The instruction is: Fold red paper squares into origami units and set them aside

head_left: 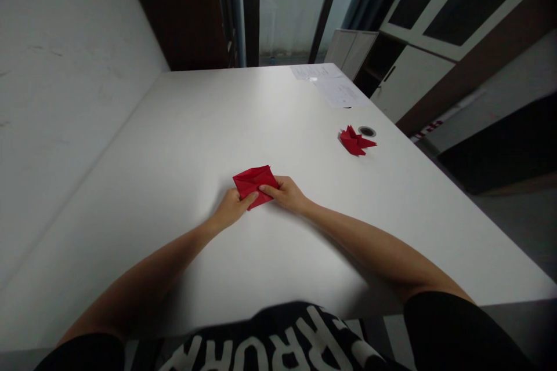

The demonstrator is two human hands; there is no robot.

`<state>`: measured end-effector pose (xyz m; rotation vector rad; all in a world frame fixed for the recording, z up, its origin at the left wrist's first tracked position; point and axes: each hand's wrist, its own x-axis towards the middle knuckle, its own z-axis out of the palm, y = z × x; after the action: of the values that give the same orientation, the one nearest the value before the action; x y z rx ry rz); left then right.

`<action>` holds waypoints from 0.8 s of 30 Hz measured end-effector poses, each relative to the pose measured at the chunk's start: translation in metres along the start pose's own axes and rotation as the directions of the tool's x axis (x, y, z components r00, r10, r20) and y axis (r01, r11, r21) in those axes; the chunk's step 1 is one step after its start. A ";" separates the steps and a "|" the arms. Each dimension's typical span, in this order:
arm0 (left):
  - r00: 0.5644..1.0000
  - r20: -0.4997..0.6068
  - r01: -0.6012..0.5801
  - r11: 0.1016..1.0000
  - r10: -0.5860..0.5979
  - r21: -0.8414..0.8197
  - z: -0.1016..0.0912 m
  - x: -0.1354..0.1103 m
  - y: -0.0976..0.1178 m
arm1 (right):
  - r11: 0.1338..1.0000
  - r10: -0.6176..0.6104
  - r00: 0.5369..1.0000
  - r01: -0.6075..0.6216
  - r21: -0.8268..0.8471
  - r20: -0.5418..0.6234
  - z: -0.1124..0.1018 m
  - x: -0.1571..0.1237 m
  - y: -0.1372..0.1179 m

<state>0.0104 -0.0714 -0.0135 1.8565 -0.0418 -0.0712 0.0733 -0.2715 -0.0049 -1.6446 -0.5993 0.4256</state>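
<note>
We find a folded red paper (252,181) held near the middle of a white table (183,127), in the lower centre of the frame. The left hand (232,207) and right hand (285,193) grasp it from opposite sides, neither clenched nor released: the left thumb (250,200) lies across its lower edge and the right thumb (267,189) presses on its face, while the rest of each grip is hidden beneath the paper. A second red folded piece (354,141) with pointed flaps rests right of centre, well apart from the hands and just beside a round cable grommet (366,131). Near the far edge, at upper centre, lie printed sheets (335,86). We assess three risks. Uneven thumb pressure could let the layers slide and throw the creases out of line. Excess force at the thin corners could tear or crumple the paper. A wide sweep of the right forearm (361,237) could strike the second red folded piece and push it across the smooth surface toward the grommet, whose opening could catch a flap. Dim lighting limits our view, so we cannot confirm the condition of the fold lines.
</note>
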 end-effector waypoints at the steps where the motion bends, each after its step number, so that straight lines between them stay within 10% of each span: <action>1: 0.999 -0.041 -0.005 1.000 0.005 -0.005 0.000 0.001 -0.001 | 1.000 0.000 1.000 0.000 0.006 0.011 0.001 0.000 0.000; 24: 0.951 -0.273 0.009 0.901 -0.142 -0.435 0.000 0.005 0.012 | 0.992 -0.061 0.997 0.066 -0.112 0.042 -0.006 0.001 0.001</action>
<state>0.0152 -0.0751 -0.0024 1.4072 0.2423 0.1392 0.0778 -0.2755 -0.0052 -1.7233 -0.7137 0.3835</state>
